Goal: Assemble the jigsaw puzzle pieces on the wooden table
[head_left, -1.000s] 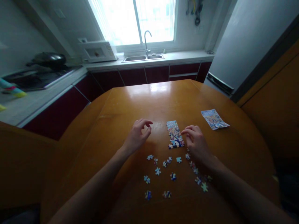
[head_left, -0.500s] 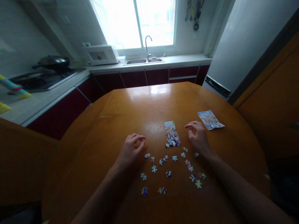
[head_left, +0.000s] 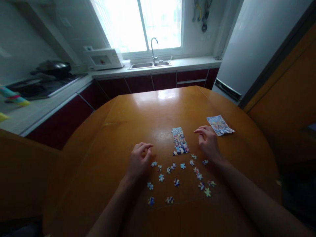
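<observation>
A partly joined jigsaw puzzle lies flat between my hands, with a straight right edge and a jagged left edge. To its left, my left hand rests at the table with fingers bent and thumb apart, holding nothing. On the other side, my right hand hovers or rests, I cannot tell which, with loosely curved fingers and nothing visible in them. Several loose puzzle pieces are spread below the puzzle, among them a light blue piece and a yellow-green piece. A printed picture sheet lies just beyond my right hand.
Everything lies on a round-ended wooden table. Behind it stand a counter with a sink, a faucet and a microwave. A wok is on the stove at left; a fridge is at right.
The whole view has shifted slightly, so things appear a little further left. My right thumb and fingers have barely moved; the puzzle and pieces keep their arrangement.
</observation>
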{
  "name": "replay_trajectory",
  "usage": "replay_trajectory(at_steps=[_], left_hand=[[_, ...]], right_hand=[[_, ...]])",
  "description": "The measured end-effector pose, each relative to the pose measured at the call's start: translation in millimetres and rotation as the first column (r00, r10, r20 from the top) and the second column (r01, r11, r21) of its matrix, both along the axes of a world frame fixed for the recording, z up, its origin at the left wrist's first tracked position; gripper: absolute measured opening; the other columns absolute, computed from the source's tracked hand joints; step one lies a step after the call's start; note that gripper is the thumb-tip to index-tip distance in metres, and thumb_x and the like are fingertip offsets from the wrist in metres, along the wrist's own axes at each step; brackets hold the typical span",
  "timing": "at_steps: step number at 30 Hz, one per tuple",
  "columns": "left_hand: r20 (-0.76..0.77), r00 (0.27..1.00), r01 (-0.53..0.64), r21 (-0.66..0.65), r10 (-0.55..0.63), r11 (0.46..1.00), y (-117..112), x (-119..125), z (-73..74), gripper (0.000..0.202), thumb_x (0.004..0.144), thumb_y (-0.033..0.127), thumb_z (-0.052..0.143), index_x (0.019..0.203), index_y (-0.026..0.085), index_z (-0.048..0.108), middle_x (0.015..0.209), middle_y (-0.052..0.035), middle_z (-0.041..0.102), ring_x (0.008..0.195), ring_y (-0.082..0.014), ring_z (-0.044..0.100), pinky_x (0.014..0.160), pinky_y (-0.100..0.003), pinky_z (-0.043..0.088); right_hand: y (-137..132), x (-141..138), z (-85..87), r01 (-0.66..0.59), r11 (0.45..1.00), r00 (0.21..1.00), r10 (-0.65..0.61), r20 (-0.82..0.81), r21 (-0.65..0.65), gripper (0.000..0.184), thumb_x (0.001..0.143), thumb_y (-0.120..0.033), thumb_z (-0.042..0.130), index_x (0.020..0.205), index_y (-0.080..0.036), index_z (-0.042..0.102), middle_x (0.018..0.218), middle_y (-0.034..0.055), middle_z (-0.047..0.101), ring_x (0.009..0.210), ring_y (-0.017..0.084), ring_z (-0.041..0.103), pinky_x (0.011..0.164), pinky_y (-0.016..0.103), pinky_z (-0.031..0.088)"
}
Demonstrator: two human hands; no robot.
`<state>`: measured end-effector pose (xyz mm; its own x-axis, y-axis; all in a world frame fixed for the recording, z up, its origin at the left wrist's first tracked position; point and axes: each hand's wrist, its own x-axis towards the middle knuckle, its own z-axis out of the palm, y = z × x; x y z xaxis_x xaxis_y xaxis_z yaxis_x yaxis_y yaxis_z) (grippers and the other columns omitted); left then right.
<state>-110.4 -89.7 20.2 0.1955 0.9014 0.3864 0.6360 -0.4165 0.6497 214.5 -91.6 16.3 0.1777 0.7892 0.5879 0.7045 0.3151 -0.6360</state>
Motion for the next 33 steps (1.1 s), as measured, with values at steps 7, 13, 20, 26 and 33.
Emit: replay_trajectory(at_steps=[7, 13, 20, 26, 33], left_hand=[[0.020, 0.999, 0.036, 0.061, -0.038, 0.997, 2.5, -8.8, -2.3, 0.019, 0.093, 0.025, 0.055, 0.097, 0.019, 0.072, 0.089, -0.0044, 0.067, 0.083, -0.0183, 0.058, 0.077, -0.031, 0.046], [0.051, 0.992, 0.115, 0.066, -0.119, 0.991, 0.2, -3.8, -4.9, 0.018, 0.094, 0.023, 0.055, 0.096, 0.017, 0.072, 0.089, -0.0049, 0.066, 0.084, -0.0175, 0.060, 0.075, -0.029, 0.048], [0.101, 0.984, 0.136, 0.094, -0.146, 0.986, -4.2, -2.7, -1.8, 0.019, 0.094, 0.020, 0.054, 0.094, 0.017, 0.073, 0.085, -0.0043, 0.065, 0.079, -0.0161, 0.061, 0.070, -0.027, 0.049], [0.122, 0.982, 0.132, 0.111, -0.145, 0.985, -4.4, -5.7, -3.0, 0.019, 0.093, 0.018, 0.054, 0.092, 0.017, 0.073, 0.084, -0.0039, 0.065, 0.078, -0.0159, 0.062, 0.069, -0.027, 0.048], [0.125, 0.980, 0.139, 0.107, -0.152, 0.985, -4.9, -4.9, -2.2, 0.019, 0.093, 0.018, 0.053, 0.092, 0.017, 0.073, 0.084, -0.0041, 0.065, 0.079, -0.0162, 0.062, 0.069, -0.027, 0.048]], right_hand=[[9.6, 25.0, -2.9, 0.106, 0.994, 0.994, -0.105, -0.040, 0.015, 0.026, 0.081, -0.009, 0.047, 0.081, -0.021, 0.070, 0.089, 0.0082, 0.066, 0.094, 0.025, 0.059, 0.086, 0.040, 0.046], [18.2, 47.1, -7.5, 0.197, 0.980, 0.977, -0.196, -0.085, 0.006, 0.026, 0.076, -0.010, 0.046, 0.076, -0.020, 0.069, 0.086, 0.0078, 0.068, 0.091, 0.025, 0.062, 0.086, 0.039, 0.048], [17.1, 54.1, -16.1, 0.237, 0.970, 0.959, -0.241, -0.146, -0.049, 0.027, 0.074, -0.012, 0.045, 0.077, -0.019, 0.070, 0.088, 0.0090, 0.072, 0.092, 0.024, 0.065, 0.089, 0.039, 0.050], [11.4, 56.1, -10.4, 0.247, 0.967, 0.959, -0.254, -0.128, -0.070, 0.028, 0.074, -0.012, 0.045, 0.080, -0.019, 0.071, 0.090, 0.0098, 0.073, 0.093, 0.024, 0.067, 0.087, 0.038, 0.051], [-4.6, 65.7, 0.8, 0.055, 0.917, 0.998, -0.042, 0.041, -0.394, 0.023, 0.079, -0.019, 0.055, 0.091, -0.018, 0.075, 0.094, 0.0102, 0.075, 0.085, 0.023, 0.067, 0.081, 0.036, 0.052]])
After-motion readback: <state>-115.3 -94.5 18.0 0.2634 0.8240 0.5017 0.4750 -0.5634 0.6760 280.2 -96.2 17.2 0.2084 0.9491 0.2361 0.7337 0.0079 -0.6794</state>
